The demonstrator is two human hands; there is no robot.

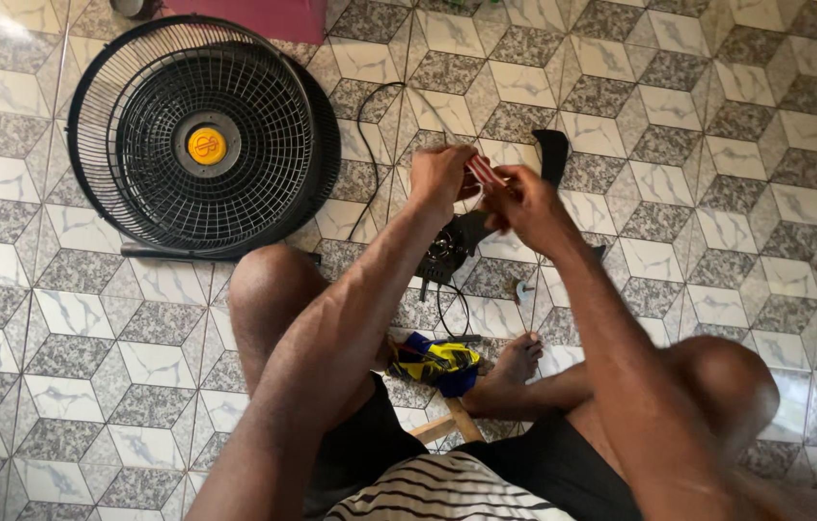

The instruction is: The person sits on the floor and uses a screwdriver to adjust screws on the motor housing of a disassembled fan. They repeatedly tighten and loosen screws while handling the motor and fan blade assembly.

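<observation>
I sit on a low wooden stool with both arms stretched forward over the tiled floor. My left hand [439, 177] and my right hand [522, 205] meet above a black fan motor [449, 249], and together they pinch a small bundle of thin red and white wires [482, 172]. A black fan blade [551, 154] sticks out behind my right hand. A black cable [366, 145] loops from the motor across the tiles. The wire ends are partly hidden by my fingers.
Two black round fan grilles with a yellow centre cap [206, 145] lie stacked at the left. A blue and yellow cloth [435, 363] lies by my bare foot [517, 362]. A small screw-like part [522, 287] rests on the tiles. A maroon mat [264, 17] is at the top.
</observation>
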